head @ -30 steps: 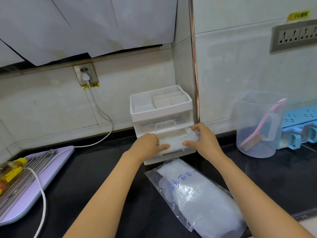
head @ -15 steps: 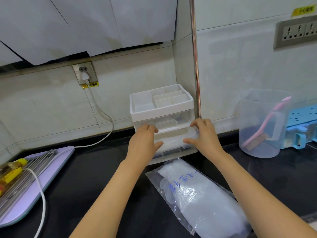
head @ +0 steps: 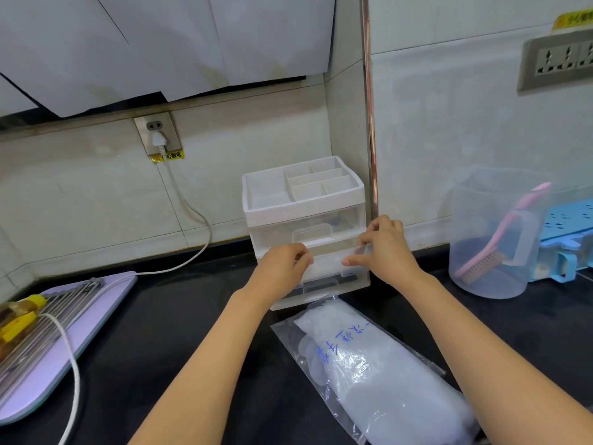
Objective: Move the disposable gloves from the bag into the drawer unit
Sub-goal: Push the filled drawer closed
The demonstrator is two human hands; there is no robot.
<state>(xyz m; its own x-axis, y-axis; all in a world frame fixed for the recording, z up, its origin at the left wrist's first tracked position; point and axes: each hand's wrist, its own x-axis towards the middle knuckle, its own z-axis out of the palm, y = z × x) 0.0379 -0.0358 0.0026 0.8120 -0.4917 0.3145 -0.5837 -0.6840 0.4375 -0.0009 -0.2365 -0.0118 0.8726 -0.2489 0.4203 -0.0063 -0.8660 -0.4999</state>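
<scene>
The white drawer unit [head: 305, 200] stands against the wall corner on the black counter. Its lower clear drawer [head: 321, 285] is pulled out, and a white stack of disposable gloves [head: 330, 263] lies inside it. My left hand [head: 282, 268] sits at the drawer's left side, its fingers curled onto the gloves. My right hand [head: 383, 248] is at the drawer's right side and pinches the stack's edge between thumb and fingers. The clear plastic bag [head: 369, 364], with blue writing and more gloves inside, lies on the counter in front of the unit.
A clear jug [head: 494, 239] holding a pink brush stands to the right, with a blue rack [head: 568, 229] behind it. At the left lie a lilac board [head: 106, 293] with metal skewers, a yellow bottle [head: 19, 316] and a white power cord [head: 189, 207].
Both hands moved from flat on the gloves to the back of the open drawer, and their fingers curled onto the stack. The drawer stays pulled out.
</scene>
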